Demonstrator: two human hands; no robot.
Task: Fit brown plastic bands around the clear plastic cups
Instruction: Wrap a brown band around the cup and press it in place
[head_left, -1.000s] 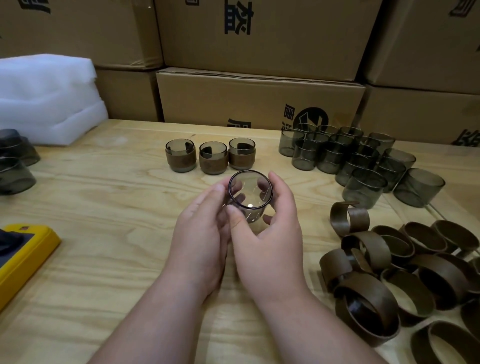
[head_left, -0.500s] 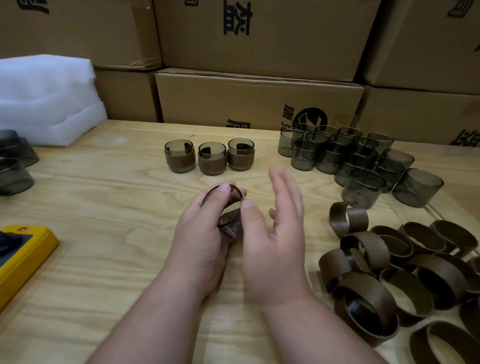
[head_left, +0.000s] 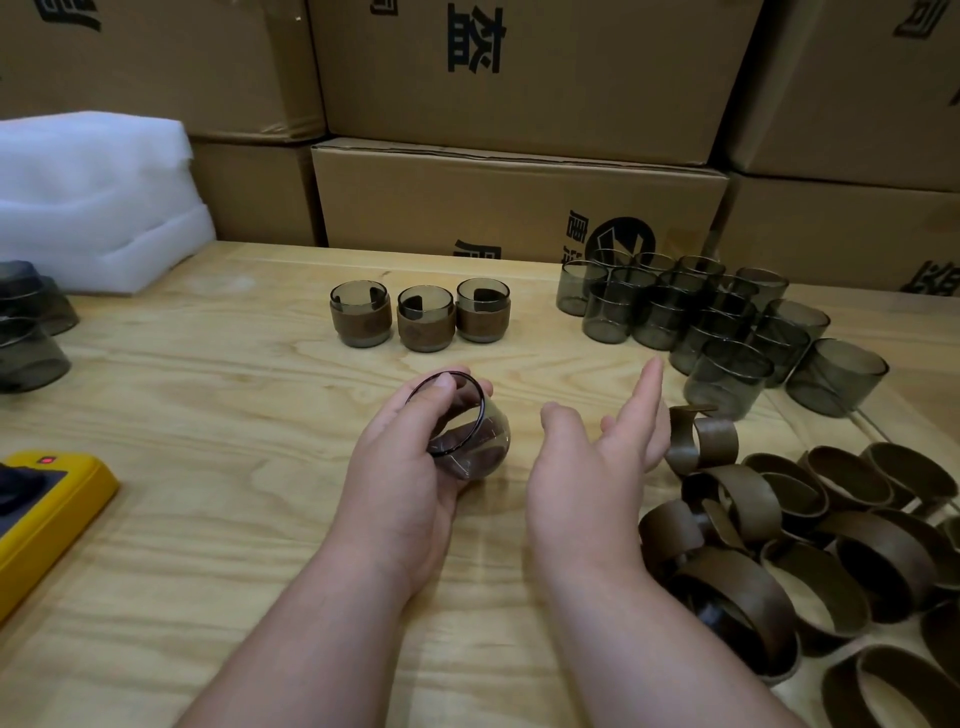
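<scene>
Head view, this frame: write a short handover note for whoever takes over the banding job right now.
Left hand grips a bare clear cup, tilted above the table. Right hand is open and empty, beside the loose brown bands on the right.
Done: three banded cups in a row at centre back.
Left: band the held cup, then the unbanded cups clustered back right.
</scene>
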